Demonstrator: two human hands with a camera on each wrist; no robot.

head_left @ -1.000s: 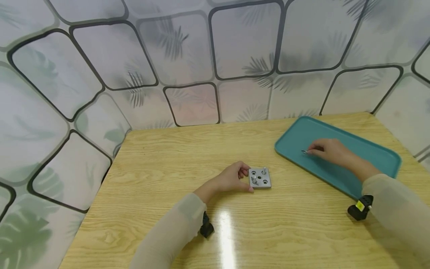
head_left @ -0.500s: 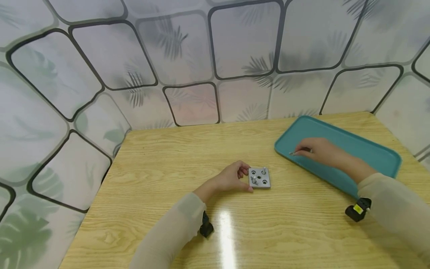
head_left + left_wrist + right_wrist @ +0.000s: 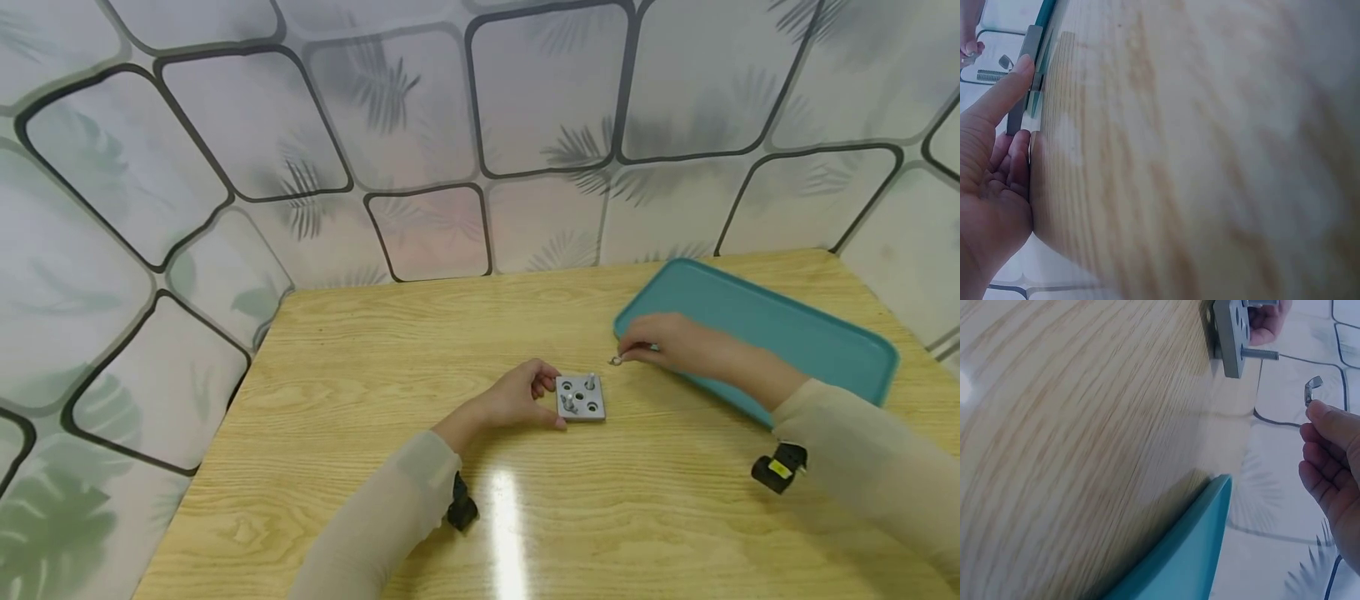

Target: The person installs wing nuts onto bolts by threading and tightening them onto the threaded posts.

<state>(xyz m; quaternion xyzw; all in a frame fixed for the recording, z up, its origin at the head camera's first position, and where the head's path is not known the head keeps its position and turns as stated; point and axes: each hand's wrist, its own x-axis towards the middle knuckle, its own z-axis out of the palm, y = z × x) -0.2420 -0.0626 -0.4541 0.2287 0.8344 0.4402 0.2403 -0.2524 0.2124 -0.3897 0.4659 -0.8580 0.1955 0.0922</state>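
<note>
A square grey metal plate (image 3: 582,407) with several holes lies flat on the table. My left hand (image 3: 517,397) grips its left side, thumb on the near edge and fingers at the far left. A bare threaded stud (image 3: 591,382) rises from the plate's far right corner. Near the left front corner, a wing nut (image 3: 569,403) sits on a second stud. Between thumb and fingertip, my right hand (image 3: 678,343) pinches a loose wing nut (image 3: 1309,394), held up apart from the plate. The right wrist view shows the thread of the bare stud (image 3: 1261,354).
A teal tray (image 3: 810,333) lies at the right back of the wooden table (image 3: 405,333), partly under my right forearm. Patterned fabric (image 3: 547,92) hangs behind the table and along its sides. A black wrist camera (image 3: 780,468) hangs below my right sleeve.
Holding the wing nut, my right hand has moved left from over the tray, past its edge toward the plate. My left hand and the plate have stayed in place.
</note>
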